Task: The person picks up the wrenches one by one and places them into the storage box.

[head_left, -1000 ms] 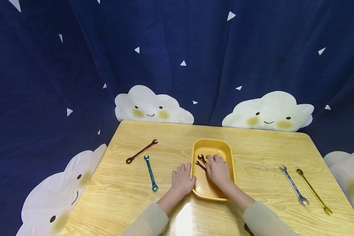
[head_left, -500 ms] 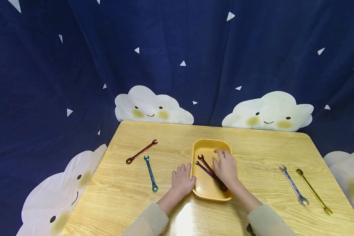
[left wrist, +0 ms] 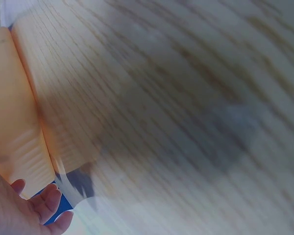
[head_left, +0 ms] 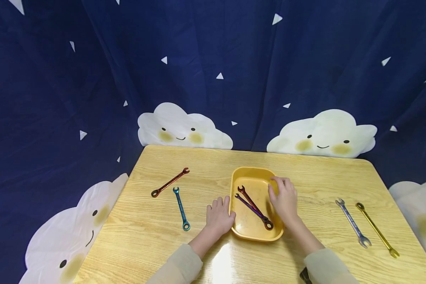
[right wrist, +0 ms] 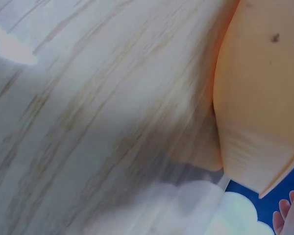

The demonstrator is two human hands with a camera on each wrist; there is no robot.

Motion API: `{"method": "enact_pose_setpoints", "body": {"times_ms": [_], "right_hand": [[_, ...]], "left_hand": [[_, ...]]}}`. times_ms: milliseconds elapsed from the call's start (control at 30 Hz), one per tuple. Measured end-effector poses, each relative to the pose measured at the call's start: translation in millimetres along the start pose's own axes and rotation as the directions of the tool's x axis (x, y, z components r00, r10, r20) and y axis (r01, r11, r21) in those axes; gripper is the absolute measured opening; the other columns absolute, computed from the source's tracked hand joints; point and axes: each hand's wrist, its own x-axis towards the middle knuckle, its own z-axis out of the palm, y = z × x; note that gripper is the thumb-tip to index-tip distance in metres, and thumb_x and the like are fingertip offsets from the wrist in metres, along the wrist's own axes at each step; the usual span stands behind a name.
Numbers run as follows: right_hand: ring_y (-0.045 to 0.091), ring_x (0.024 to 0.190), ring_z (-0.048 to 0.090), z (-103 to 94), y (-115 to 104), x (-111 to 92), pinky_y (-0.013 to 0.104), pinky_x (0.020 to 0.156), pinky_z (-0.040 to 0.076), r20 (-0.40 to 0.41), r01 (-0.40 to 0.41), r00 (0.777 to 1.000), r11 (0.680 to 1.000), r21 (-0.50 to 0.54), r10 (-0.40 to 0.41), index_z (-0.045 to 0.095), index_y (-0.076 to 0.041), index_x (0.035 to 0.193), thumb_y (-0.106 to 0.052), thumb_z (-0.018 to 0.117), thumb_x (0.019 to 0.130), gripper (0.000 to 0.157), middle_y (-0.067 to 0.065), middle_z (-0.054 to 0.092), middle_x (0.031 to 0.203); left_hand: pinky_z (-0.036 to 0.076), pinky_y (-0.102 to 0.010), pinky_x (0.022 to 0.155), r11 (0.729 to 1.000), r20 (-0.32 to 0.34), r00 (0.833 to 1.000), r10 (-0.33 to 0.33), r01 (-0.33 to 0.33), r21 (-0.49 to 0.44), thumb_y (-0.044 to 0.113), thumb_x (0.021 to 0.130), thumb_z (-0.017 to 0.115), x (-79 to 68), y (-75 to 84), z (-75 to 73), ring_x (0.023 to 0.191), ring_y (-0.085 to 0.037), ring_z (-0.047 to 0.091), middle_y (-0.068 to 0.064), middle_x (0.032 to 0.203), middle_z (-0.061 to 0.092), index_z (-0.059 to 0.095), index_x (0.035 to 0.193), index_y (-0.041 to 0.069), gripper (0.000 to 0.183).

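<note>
A yellow plastic tray (head_left: 253, 236) sits mid-table. Inside it a dark red ratchet wrench (head_left: 250, 200) and a purple wrench (head_left: 245, 203) lie slantwise, crossing near their lower ends. My left hand (head_left: 219, 216) rests at the tray's left rim, thumb towards it and fingers pointing forward. Over the right rim is my right hand (head_left: 285, 199), its fingers loosely bent and reaching just inside, holding no wrench. The wrist views show the tray's outer wall (left wrist: 12, 112) beside the left fingers (left wrist: 50, 200), and the right fingertips (right wrist: 283, 208) by the rim.
Left of the tray lie a red ratchet wrench (head_left: 170, 182) and a blue one (head_left: 181, 209). To the right lie a silver open-end wrench (head_left: 353, 223) and a gold ratchet wrench (head_left: 377, 230). A navy curtain (head_left: 198, 59) hangs behind the wooden table (head_left: 316, 185).
My right hand has let go of the wrenches in the tray and moved right to its right rim, uncovering both of them. The left hand has stayed in place.
</note>
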Motion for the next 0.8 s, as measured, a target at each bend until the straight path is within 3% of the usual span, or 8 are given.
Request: {"method": "enact_pose_setpoints", "body": {"times_ms": [367,800], "right_hand": [[0.04,0.089,0.049,-13.6,26.7,-0.3,0.055,0.076,0.035,-0.044,-0.091,0.995,0.996,0.0,0.091,0.06,0.001,0.103,-0.008,0.066,0.078,0.027,0.024,0.053,0.098],[0.043,0.092,0.047,-28.8,59.1,-6.5,0.055,0.074,0.034,-0.113,-0.218,0.97,0.976,-0.023,0.214,0.059,0.003,0.106,-0.009,0.066,0.079,0.03,0.025,0.052,0.1]], "left_hand": [[0.035,-0.04,0.072,1.0,-0.003,1.0,0.002,-0.002,-0.007,0.035,0.084,0.046,-0.2,-0.7,-1.1,0.088,-0.025,0.045,-0.008,0.097,0.045,0.039,0.119,0.013,0.042],[0.034,-0.04,0.072,1.0,0.006,1.0,0.001,-0.001,-0.009,0.034,0.085,0.045,0.5,-0.2,0.6,0.089,-0.025,0.044,-0.008,0.098,0.046,0.039,0.119,0.013,0.041]]}}
